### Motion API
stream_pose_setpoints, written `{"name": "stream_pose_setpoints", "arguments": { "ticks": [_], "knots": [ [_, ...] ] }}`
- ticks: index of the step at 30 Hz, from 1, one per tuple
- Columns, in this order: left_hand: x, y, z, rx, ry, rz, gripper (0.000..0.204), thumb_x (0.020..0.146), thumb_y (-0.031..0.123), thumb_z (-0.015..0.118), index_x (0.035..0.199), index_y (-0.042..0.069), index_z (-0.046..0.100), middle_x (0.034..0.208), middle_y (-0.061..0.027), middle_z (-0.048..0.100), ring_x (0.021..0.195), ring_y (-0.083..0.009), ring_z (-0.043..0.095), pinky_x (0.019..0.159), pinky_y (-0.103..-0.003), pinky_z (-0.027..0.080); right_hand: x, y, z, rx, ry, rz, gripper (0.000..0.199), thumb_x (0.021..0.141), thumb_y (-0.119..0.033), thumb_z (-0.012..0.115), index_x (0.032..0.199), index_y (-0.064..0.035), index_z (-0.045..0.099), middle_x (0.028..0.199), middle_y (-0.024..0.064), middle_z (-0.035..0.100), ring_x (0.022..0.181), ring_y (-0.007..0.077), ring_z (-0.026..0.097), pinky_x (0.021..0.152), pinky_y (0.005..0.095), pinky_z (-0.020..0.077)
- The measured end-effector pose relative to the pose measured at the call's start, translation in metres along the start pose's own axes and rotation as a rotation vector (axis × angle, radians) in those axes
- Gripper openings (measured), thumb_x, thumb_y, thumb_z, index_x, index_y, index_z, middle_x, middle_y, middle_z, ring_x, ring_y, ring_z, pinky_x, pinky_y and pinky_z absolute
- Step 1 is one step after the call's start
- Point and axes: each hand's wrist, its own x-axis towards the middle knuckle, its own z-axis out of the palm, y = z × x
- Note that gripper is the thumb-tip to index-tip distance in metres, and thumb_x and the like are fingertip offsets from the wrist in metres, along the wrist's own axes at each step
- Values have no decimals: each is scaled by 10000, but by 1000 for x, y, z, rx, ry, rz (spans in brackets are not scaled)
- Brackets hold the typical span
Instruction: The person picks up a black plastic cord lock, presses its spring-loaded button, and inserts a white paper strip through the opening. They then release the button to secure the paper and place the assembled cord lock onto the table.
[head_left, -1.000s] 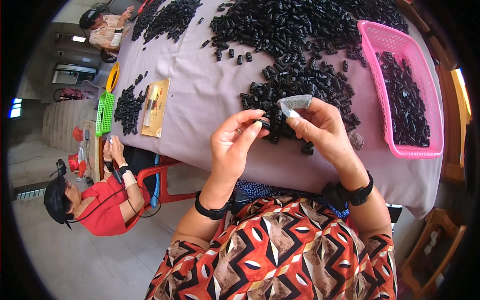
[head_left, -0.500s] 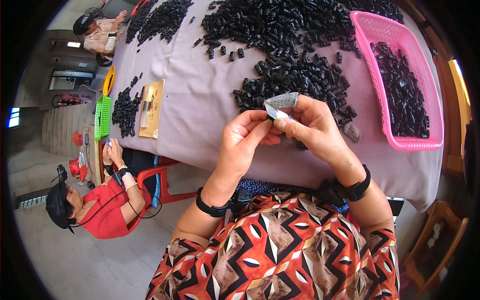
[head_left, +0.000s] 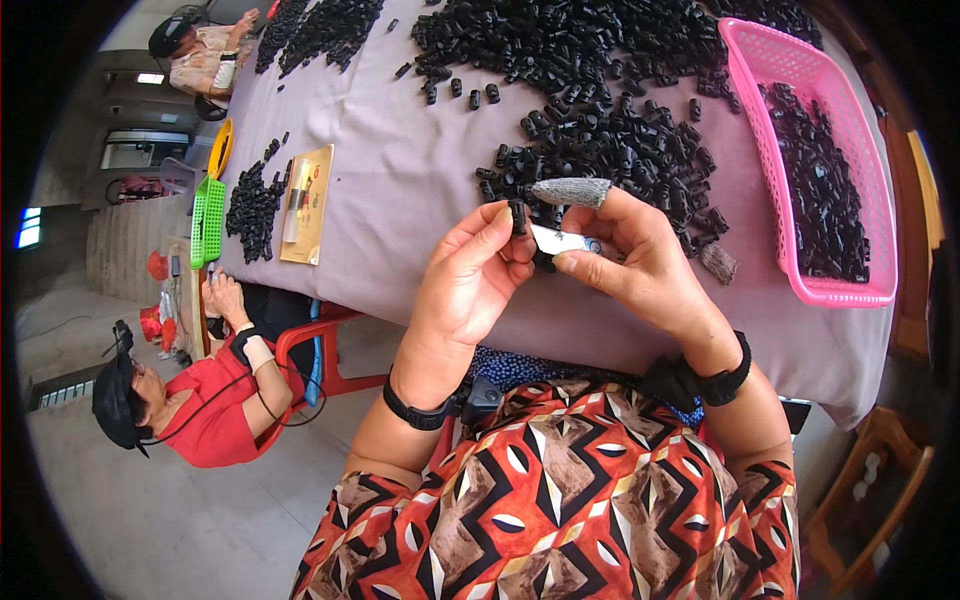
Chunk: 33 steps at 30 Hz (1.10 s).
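My left hand (head_left: 472,262) pinches a small black tubular plastic part (head_left: 517,218) between thumb and fingers and holds it upright. A short pointed blade (head_left: 560,240), pale with blue marks at its wide end, sits in the grip of my right hand (head_left: 640,260). Its tip is close to the black part; whether they touch I cannot tell. The right forefinger wears a grey knitted finger sleeve (head_left: 572,192). Just beyond both hands lies a heap of similar black parts (head_left: 610,150) on the cloth-covered table (head_left: 400,190).
At the right stands a pink basket (head_left: 790,240) part full of black parts. Near it lies a grey knitted scrap (head_left: 718,264). A tan booklet (head_left: 308,200) and a green basket (head_left: 207,222) are at the left. A co-worker in red (head_left: 225,410) sits at the left side.
My hands have drawn slightly apart, and the black part now shows upright in my left fingers. The blade has turned flatter in my right hand. The co-worker's hands have shifted.
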Motion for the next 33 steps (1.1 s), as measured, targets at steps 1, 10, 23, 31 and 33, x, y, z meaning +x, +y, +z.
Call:
{"name": "stream_pose_setpoints", "arguments": {
  "ticks": [1, 10, 23, 31, 33],
  "knots": [
    [1, -1, 0, -32, -29, -26, 124, 907, 143, 582, 1018, 93, 605, 859, -7, 630, 754, -100, 590, 643, -241, 476, 0, 1, 0, 8, -11, -6, 333, 836, -65, 660, 1130, 18, 528, 894, -2, 553, 857, 57, 531, 751, 220, 468],
    [-1, -5, 12, -18, 20, -38, 157, 926, 164, 553, 1030, 58, 605, 828, -14, 628, 714, -98, 592, 650, -255, 517, -1, -1, 2, -13, -7, -34, 331, 840, -44, 646, 1143, 28, 535, 902, 17, 568, 851, 68, 544, 740, 219, 473],
    [1, -6, -4, -58, -91, -79, 188, 936, 179, 540, 1023, 24, 601, 865, -74, 642, 670, -119, 613, 590, -236, 545, 1, 3, -1, 24, 0, -39, 335, 857, -76, 639, 1168, 21, 560, 989, 44, 625, 899, 79, 563, 794, 233, 483],
    [0, -5, -2, 26, 43, 12, 208, 931, 132, 538, 1086, 3, 589, 961, -124, 659, 734, -137, 639, 665, -252, 568, 4, 6, -4, 35, 8, -29, 325, 867, -85, 627, 1164, 25, 558, 1026, 58, 632, 925, 79, 564, 824, 239, 478],
    [0, -4, -3, 52, 30, 9, 216, 928, 124, 541, 1100, 0, 586, 974, -129, 658, 752, -141, 643, 676, -257, 569, 4, 5, -3, 22, 25, -32, 320, 865, -83, 627, 1158, 26, 560, 1026, 58, 631, 924, 78, 563, 818, 238, 479]
  ]
}}
